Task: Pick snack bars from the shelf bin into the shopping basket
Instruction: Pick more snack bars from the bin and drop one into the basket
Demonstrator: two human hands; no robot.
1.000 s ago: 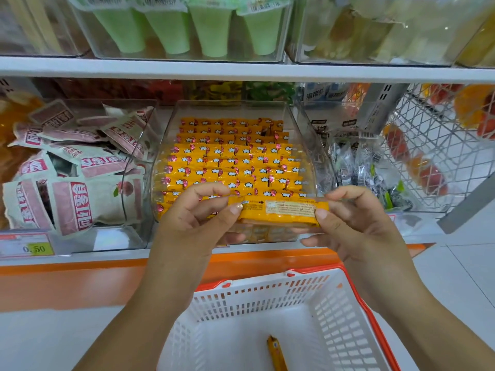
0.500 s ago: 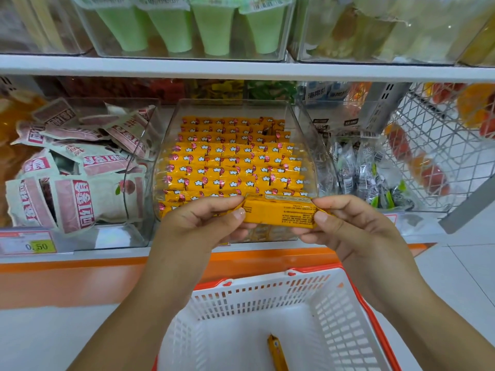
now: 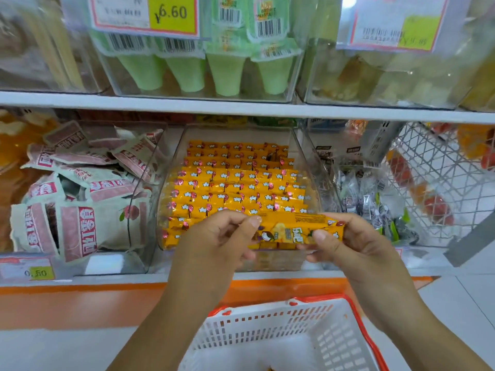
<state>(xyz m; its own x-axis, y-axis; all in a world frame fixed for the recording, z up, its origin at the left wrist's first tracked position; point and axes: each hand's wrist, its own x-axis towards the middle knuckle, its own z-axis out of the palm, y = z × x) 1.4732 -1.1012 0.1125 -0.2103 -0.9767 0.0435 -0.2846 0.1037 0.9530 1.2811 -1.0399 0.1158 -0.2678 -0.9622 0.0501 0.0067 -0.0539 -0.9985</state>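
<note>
A yellow snack bar (image 3: pixel 290 231) is held level in front of the clear shelf bin (image 3: pixel 308 167), its printed front facing me. My left hand (image 3: pixel 222 236) pinches its left end and my right hand (image 3: pixel 345 242) pinches its right end. Behind it the bin holds several rows of the same yellow bars (image 3: pixel 238 183). The white shopping basket (image 3: pixel 270 328) with a red rim sits below my hands; only a sliver of something shows at its bottom edge.
A clear bin of pink-and-white snack packs (image 3: pixel 80 199) stands left of the yellow bars, one with dark small packets (image 3: pixel 372 202) to the right. A white wire basket (image 3: pixel 439 178) hangs far right. Green cone snacks (image 3: pixel 203 73) fill the upper shelf. An orange ledge (image 3: pixel 80 298) runs below.
The bar has been turned over, so its printed front now faces me instead of its label side. My view has tilted upward, showing more of the upper shelf and less of the basket.
</note>
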